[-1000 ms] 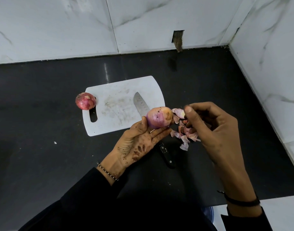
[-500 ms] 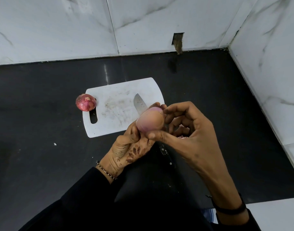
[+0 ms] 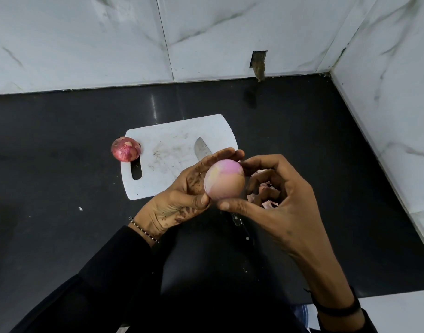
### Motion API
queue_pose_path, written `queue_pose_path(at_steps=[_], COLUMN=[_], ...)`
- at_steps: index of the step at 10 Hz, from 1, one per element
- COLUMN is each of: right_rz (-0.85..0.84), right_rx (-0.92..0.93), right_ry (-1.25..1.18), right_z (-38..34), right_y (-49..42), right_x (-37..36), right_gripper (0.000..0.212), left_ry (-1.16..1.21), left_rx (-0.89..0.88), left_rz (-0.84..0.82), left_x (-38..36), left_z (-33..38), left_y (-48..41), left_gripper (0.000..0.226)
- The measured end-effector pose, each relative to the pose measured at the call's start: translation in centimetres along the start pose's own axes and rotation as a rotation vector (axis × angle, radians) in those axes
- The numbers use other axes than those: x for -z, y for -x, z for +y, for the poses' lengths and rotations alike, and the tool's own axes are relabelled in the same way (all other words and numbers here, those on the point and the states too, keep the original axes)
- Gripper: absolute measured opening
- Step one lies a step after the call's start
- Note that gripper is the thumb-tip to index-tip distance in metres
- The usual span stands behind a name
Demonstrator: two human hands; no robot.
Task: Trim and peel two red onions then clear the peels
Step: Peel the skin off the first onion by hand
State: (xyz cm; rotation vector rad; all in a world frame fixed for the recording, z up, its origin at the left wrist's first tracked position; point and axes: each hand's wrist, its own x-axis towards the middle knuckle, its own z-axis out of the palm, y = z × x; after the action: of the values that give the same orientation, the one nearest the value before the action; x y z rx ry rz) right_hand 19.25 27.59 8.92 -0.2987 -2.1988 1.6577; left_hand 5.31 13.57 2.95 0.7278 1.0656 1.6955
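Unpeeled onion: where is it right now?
Head view, left of centre: the unpeeled onion sits at the left edge of the white cutting board, just above its handle slot, well left of the part-peeled onion.

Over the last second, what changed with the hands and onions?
The right hand came back left from over the peels and now pinches the held onion between thumb and fingertips. The left hand kept its grip and turned the onion smooth side up. Unchanged: the second onion at the left edge of the board, the knife with its blade on the board.
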Motion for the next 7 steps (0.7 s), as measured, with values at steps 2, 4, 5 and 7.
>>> queue_pose_path(at_steps=[2, 4, 5, 7], right_rz=[-0.028, -0.118, -0.115, -0.123], right_rx=[0.019, -0.06, -0.054, -0.065], right_ry=[0.044, -0.007, -0.042, -0.084], right_z=[0.9, 1.4, 1.4, 1.6], right_y=[0.6, 0.6, 0.6, 0.5], right_x=[0.7, 1.3, 1.2, 1.1], right_gripper=[0.055, 0.058, 0.059, 0.056], left_ry=[-0.008, -0.113, -0.138, -0.122], left_rx=[0.014, 0.134, 0.139, 0.178], left_rz=[-0.039, -0.175, -0.185, -0.19], left_x=[1.1, 2.2, 2.5, 2.3], left_z=[0.8, 2.1, 2.2, 2.9], left_y=[-0.3, -0.4, -0.6, -1.0], left_gripper=[0.068, 0.076, 0.076, 0.071])
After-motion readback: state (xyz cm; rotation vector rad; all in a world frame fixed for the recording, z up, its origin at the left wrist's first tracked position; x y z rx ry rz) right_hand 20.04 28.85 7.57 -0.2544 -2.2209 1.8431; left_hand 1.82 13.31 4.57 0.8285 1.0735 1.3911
